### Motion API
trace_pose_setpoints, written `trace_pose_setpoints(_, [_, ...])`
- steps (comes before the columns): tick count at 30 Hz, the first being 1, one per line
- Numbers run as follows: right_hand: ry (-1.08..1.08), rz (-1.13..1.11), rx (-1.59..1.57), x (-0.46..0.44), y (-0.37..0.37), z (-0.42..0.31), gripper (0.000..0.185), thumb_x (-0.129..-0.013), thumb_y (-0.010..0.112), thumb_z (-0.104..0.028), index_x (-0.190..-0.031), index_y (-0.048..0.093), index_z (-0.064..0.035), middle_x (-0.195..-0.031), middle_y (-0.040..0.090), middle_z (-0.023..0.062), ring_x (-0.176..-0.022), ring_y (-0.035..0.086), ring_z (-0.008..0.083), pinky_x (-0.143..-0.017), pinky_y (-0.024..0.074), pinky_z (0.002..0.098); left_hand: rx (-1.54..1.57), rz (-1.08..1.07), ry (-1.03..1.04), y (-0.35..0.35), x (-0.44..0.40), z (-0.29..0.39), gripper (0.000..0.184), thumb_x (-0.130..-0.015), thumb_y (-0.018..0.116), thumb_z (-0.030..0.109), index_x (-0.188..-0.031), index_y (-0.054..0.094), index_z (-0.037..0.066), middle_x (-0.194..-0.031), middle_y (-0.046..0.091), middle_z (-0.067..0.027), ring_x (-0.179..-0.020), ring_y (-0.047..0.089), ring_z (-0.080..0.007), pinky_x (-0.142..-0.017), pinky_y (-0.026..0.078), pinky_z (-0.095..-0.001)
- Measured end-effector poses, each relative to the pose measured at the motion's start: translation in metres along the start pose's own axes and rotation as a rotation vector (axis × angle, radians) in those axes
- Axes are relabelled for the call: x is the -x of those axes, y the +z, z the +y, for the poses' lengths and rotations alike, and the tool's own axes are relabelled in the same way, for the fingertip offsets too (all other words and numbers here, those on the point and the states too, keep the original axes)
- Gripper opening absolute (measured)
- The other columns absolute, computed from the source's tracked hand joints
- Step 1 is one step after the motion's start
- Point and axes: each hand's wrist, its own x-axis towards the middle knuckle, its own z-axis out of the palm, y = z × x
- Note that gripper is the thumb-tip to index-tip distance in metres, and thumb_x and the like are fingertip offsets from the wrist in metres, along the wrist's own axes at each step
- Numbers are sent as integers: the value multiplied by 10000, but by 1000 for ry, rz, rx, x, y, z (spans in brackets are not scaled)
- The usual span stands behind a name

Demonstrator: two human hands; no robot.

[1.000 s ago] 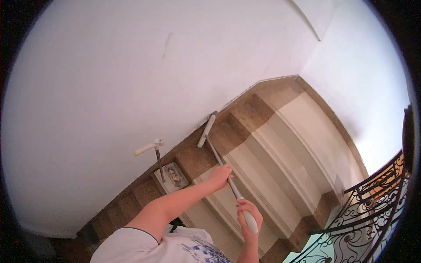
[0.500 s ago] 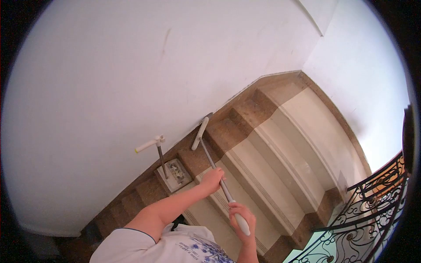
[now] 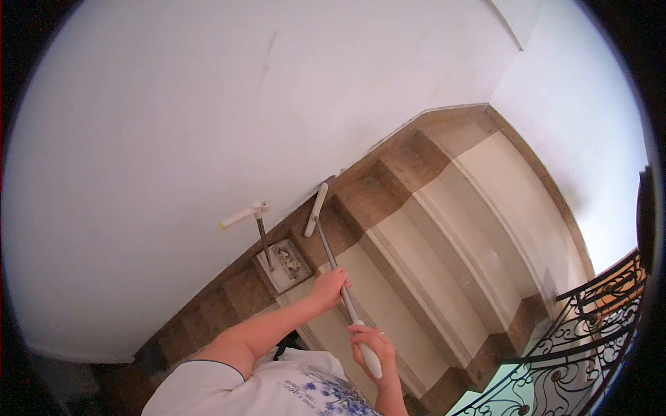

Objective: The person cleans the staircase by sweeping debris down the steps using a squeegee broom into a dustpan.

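Observation:
I hold a long broom with both hands. My left hand [image 3: 331, 287] is wrapped round the middle of its grey handle [image 3: 349, 306]. Lower in the view, my right hand [image 3: 374, 352] grips the handle's white end. The broom's pale head [image 3: 316, 210] rests on a brown stair step, close against the wall. Beside it, one step lower, stands a long-handled dustpan [image 3: 267, 277] with light debris [image 3: 290, 258] in its tray. Its upright pole carries a white handle [image 3: 239, 218] that leans near the wall.
Brown-edged stairs with pale treads [image 3: 423, 260] curve up to the right. A white wall [image 3: 159, 152] runs along the left side. A black wrought-iron railing [image 3: 569, 347] borders the stairs at the lower right.
The view has shifted slightly. Against the steps, the broom head has moved a little toward the dustpan, and both hands have moved left with the handle.

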Motion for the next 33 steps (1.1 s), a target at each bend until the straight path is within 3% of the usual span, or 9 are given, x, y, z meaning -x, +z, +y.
trace_pose_setpoints(18, [-27,-190,17,20,0,4,212,-672,659,23,-828,585,-99,-1024,645,45,-865,618,235,-754,470,343,34,-25,-168,7,50,-7,190,-785,626,178,-739,486,58,-811,531,-123,-737,543,-359,-597,431,-421])
trace_pose_setpoints(20, [-44,-209,12,20,-1,4,216,-675,658,23,-834,585,-104,-1034,641,39,-872,616,237,-758,471,342,6,-34,-153,9,54,-9,182,-803,615,192,-773,499,55,-859,527,-124,-708,558,-368,-586,445,-455])
trace_pose_setpoints(22, [-87,-201,-6,20,2,8,218,-636,646,64,-784,586,-84,-969,654,47,-771,609,231,-711,461,310,1,-54,-173,10,58,-11,189,-801,618,192,-769,494,52,-855,525,-127,-707,557,-368,-584,443,-455])
trace_pose_setpoints(33, [51,-339,-132,17,-7,15,217,-649,626,62,-807,603,-86,-973,655,42,-853,603,233,-756,471,315,-16,-40,-219,10,82,-11,201,-795,632,178,-751,483,51,-830,524,-137,-704,550,-376,-584,436,-459])
